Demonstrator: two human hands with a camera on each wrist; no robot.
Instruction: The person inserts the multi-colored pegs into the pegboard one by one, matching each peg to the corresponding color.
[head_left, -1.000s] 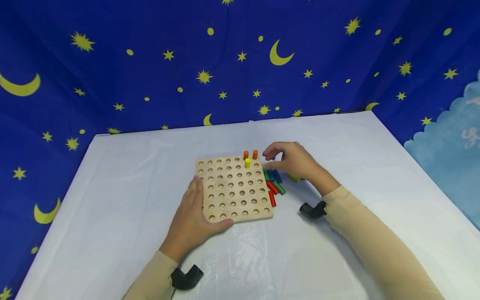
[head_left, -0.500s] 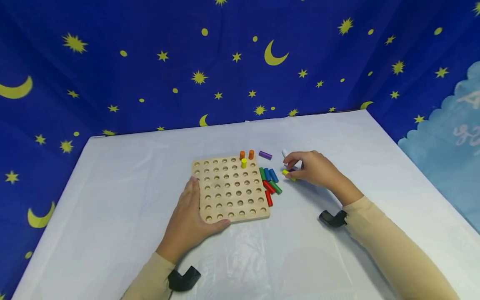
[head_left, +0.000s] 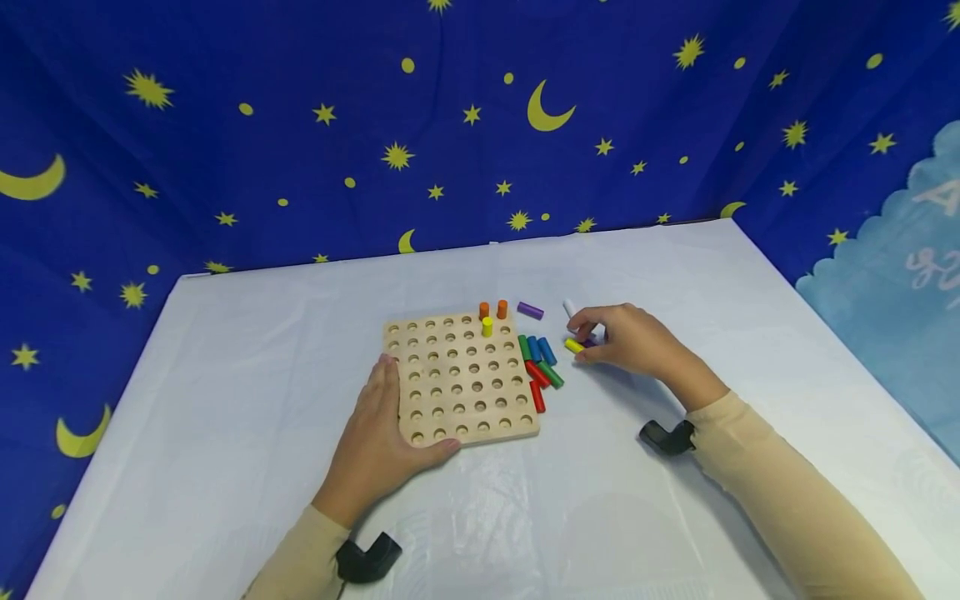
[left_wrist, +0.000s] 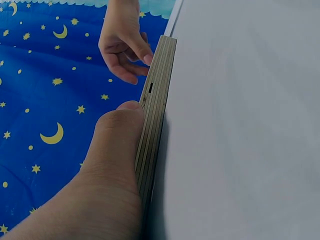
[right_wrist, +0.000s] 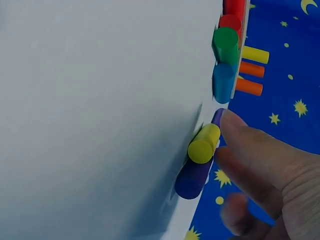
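My left hand rests against the near left corner of a square wooden pegboard, thumb on the front edge and straight fingers along the left side. Two orange pegs and a yellow peg stand upright at its far right. Beyond the board's right side, my right hand reaches over loose pegs, thumb and index finger apart. Between them and the table lie another yellow peg and a dark purple peg. Whether the fingertips touch either one, I cannot tell.
Loose red, green and blue pegs lie along the board's right edge. Farther back are a purple peg and a white peg. A blue cloth with moons and stars hangs behind the white table.
My right hand has moved right, away from the purple peg at the board's far corner, to the yellow and purple pegs. The left hand keeps its place on the board.
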